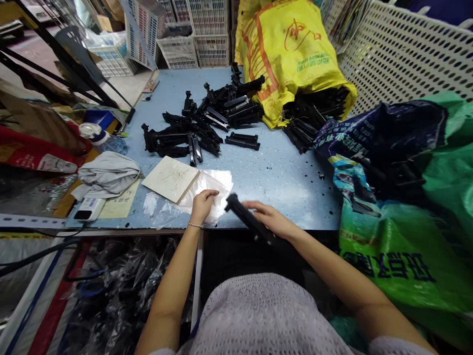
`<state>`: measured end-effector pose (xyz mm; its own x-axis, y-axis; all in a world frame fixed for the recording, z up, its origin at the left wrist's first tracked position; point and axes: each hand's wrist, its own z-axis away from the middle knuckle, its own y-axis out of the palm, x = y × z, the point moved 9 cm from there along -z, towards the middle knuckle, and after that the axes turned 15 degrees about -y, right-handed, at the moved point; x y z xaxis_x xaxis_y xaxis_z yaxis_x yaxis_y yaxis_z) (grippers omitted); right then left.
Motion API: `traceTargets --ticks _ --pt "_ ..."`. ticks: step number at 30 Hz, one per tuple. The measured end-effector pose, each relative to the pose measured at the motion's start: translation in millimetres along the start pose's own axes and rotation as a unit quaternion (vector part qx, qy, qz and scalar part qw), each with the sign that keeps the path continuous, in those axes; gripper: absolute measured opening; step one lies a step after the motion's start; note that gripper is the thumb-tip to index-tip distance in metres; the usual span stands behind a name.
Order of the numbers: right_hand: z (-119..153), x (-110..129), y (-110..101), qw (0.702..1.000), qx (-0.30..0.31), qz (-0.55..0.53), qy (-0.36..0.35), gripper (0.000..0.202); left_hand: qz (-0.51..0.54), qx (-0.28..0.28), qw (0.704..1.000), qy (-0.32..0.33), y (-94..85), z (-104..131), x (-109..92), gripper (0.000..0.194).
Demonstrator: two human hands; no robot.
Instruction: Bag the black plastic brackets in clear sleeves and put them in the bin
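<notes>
My right hand (269, 218) grips a long black plastic part (248, 216) with a wider end, held tilted above the front edge of the table and slightly blurred. My left hand (204, 204) is closed, thumb and fingers together, at a stack of clear plastic bags (220, 183); its fingertips appear to pinch the top bag. Beside the bags, partly over them, lies a pale square board (170, 178) with small marks on it. Farther back on the table sits a loose heap of similar black plastic parts (210, 116), with one part (243, 141) lying apart at its front.
A yellow bag (295, 44) spills more black parts at the back right. Green bags (391, 236) crowd the right side. At left lie a grey cloth (109, 170), a white device (89, 209) and a bottle (107, 139). Plastic-wrapped items (125, 276) fill the space below the table.
</notes>
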<state>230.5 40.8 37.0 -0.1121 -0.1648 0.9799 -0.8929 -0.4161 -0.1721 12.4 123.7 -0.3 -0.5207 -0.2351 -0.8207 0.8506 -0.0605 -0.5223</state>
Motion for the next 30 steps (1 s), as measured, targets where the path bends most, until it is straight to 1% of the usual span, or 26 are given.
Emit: traceTargets --ticks 1,2,4,5,7,9,11,12,13,14,15,16,17,18,20,21,23,24,26,27,28,29,30 --pt "-23.9 -7.9 -2.3 0.997 -0.036 -0.061 0.029 0.029 0.004 -0.002 1.000 0.002 -0.4 1.5 -2.3 0.027" --pt "-46.1 -19.4 1.8 0.988 -0.052 -0.129 0.070 0.026 0.006 -0.006 1.000 0.004 -1.8 3.3 -4.9 0.026" --pt "-82.5 -39.7 17.8 0.960 -0.054 -0.239 0.138 0.019 0.001 -0.020 1.000 0.007 -8.5 7.5 -10.1 0.022" --pt "-95.5 -47.0 25.1 0.947 -0.052 -0.274 0.156 0.015 -0.005 -0.030 1.000 0.008 -13.6 9.5 -12.3 0.019" --pt "-109.9 -56.1 33.2 0.936 -0.057 -0.308 0.163 0.011 -0.026 -0.056 0.998 0.011 -25.5 12.2 -15.5 0.017" --pt "-109.8 -61.8 35.1 0.938 -0.059 -0.303 0.159 0.014 -0.082 -0.082 0.993 0.019 -34.4 12.2 -18.1 0.023" --pt "-102.8 -64.4 32.0 0.958 -0.047 -0.241 0.147 0.020 -0.141 -0.093 0.985 0.025 -37.1 8.6 -19.0 0.032" --pt "-100.4 -62.2 27.4 0.975 -0.038 -0.179 0.123 0.022 -0.162 -0.091 0.982 0.026 -36.5 5.9 -18.6 0.035" --pt "-99.2 -56.7 21.2 0.991 -0.030 -0.097 0.084 0.023 -0.173 -0.088 0.981 0.025 -35.7 3.2 -18.0 0.037" --pt "-98.5 -48.1 14.1 0.999 -0.027 -0.002 0.037 0.025 -0.174 -0.086 0.981 0.025 -35.4 0.8 -17.4 0.040" --pt "-97.6 -37.7 7.5 0.995 -0.027 0.097 -0.010 0.027 -0.178 -0.087 0.980 0.026 -35.4 -0.8 -17.1 0.042" --pt "-95.9 -27.2 2.7 0.980 -0.024 0.191 -0.050 0.030 -0.179 -0.090 0.979 0.028 -36.2 -1.6 -17.0 0.044" --pt "-93.8 -18.6 0.0 0.958 -0.015 0.275 -0.077 0.033 -0.174 -0.095 0.980 0.029 -37.6 -1.5 -16.9 0.046" --pt "-91.6 -12.6 -1.0 0.934 0.003 0.347 -0.091 0.036 -0.165 -0.098 0.981 0.030 -39.3 -0.8 -16.5 0.046" --pt "-88.1 -6.2 0.5 0.885 0.053 0.451 -0.102 0.040 -0.140 -0.104 0.984 0.029 -43.1 1.9 -15.5 0.040" --pt "-87.5 -3.9 2.4 0.864 0.078 0.486 -0.107 0.042 -0.129 -0.109 0.985 0.032 -45.0 3.6 -15.5 0.034" --pt "-90.2 1.3 6.0 0.830 0.106 0.535 -0.118 0.047 -0.114 -0.117 0.985 0.045 -47.3 6.6 -17.3 0.026" --pt "-93.9 3.9 8.4 0.816 0.116 0.552 -0.124 0.050 -0.116 -0.118 0.985 0.056 -47.1 7.4 -18.8 0.025" --pt "-104.3 6.8 14.4 0.798 0.148 0.571 -0.125 0.051 -0.141 -0.109 0.981 0.074 -43.9 7.3 -21.2 0.031" --pt "-110.0 7.5 16.2 0.794 0.168 0.571 -0.119 0.049 -0.161 -0.104 0.978 0.079 -41.9 6.5 -21.6 0.035" --pt "-115.3 8.5 16.0 0.798 0.185 0.564 -0.109 0.046 -0.179 -0.099 0.976 0.081 -40.4 5.4 -21.5 0.039" --pt "-119.9 10.9 12.8 0.809 0.193 0.546 -0.098 0.043 -0.190 -0.094 0.974 0.080 -39.5 4.4 -21.2 0.044" --pt "-123.9 15.1 6.0 0.832 0.185 0.516 -0.087 0.043 -0.190 -0.086 0.975 0.076 -39.0 3.3 -20.5 0.047"
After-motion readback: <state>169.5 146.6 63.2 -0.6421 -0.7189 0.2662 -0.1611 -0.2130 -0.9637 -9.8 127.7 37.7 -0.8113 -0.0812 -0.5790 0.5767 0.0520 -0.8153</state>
